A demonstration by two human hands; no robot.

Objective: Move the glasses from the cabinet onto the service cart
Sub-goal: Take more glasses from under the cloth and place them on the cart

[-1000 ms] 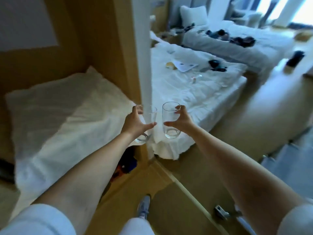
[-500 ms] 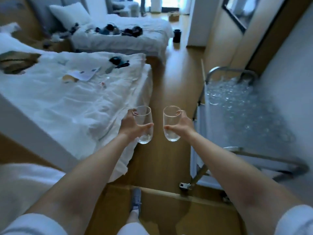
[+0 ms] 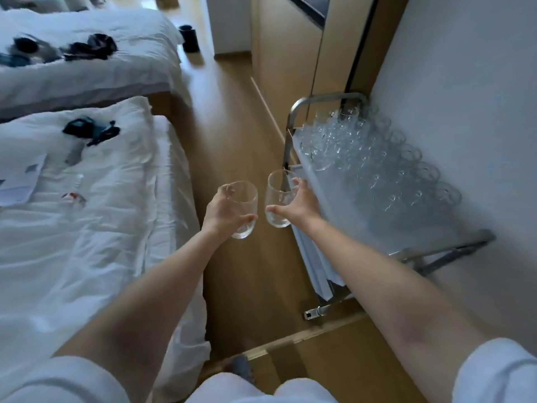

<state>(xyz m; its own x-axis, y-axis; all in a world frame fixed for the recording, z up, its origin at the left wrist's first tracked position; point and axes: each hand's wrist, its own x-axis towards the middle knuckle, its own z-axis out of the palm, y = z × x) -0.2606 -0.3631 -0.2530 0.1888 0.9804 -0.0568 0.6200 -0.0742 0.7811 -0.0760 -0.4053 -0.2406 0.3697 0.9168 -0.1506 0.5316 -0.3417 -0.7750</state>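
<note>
Glasses (image 3: 243, 209) (image 3: 278, 199) gripped in left hand (image 3: 222, 212) and right hand (image 3: 302, 203): lower upright onto bare cart (image 3: 343, 199) top, clear of rows (image 3: 366, 158).

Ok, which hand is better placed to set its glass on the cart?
Right, likely. The right hand holds the right-hand glass at the near edge of the service cart; the left hand and left-hand glass hang over the floor, farther off.

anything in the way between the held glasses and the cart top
Nothing visible. The right hand holds the right glass at the cart edge; the left hand holds the left glass beside it. Stored glasses crowd the far end and wall side; the near strip is bare.
</note>
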